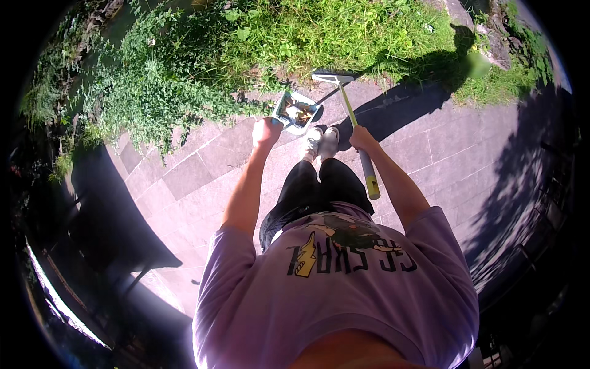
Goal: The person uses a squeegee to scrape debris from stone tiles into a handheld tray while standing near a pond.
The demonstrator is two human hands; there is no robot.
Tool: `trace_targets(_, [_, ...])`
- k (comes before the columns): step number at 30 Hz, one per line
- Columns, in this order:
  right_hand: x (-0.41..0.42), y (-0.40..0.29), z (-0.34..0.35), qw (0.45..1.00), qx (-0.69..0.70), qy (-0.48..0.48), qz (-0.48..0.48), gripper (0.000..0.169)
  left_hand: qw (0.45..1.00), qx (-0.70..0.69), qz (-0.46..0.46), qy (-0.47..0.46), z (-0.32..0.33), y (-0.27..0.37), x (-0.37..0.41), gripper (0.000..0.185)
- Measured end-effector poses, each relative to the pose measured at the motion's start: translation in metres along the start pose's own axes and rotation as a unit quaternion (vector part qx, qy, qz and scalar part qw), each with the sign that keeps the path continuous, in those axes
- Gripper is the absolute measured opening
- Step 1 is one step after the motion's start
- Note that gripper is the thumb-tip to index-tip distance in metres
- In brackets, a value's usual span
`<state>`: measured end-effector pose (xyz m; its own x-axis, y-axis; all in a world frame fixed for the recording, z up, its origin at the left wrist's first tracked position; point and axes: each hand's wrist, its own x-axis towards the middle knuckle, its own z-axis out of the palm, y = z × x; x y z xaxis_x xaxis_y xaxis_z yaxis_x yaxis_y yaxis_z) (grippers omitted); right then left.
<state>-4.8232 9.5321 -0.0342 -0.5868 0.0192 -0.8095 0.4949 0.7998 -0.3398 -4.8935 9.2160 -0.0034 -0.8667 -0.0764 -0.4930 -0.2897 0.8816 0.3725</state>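
Observation:
My left hand (pixel 267 132) is closed on the handle of a dustpan, most of which it hides. The light-coloured dustpan (pixel 296 112) holds brown leaves and some whitish litter, in front of my shoes. In my right hand (pixel 362 138) is the long handle of a broom, grey with a yellow-green end below the fist. The broom's head (pixel 333 77), white with dark bristles, lies at the edge where the paving meets the grass, to the right of and beyond the dustpan.
Stone paving (pixel 221 161) surrounds my shoes (pixel 321 138). Green grass (pixel 322 32) lines the far edge, and a leafy bush (pixel 161 92) spreads over the paving at the left. Rocks (pixel 498 46) stand at the upper right. Shadows cross the paving on both sides.

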Motion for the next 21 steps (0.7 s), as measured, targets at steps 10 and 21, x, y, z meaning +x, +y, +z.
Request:
trace_targets(10, [-0.074, 0.02, 0.004, 0.984, 0.153, -0.075, 0.054, 0.019, 0.999, -0.017, 0.038, 0.007, -0.001, -0.007, 0.006, 0.03])
trace_targets(21, [-0.01, -0.018, 0.044, 0.964, 0.24, -0.009, 0.113, 0.029, 0.996, 0.004, 0.075, -0.047, 0.002, -0.02, 0.008, 0.03])
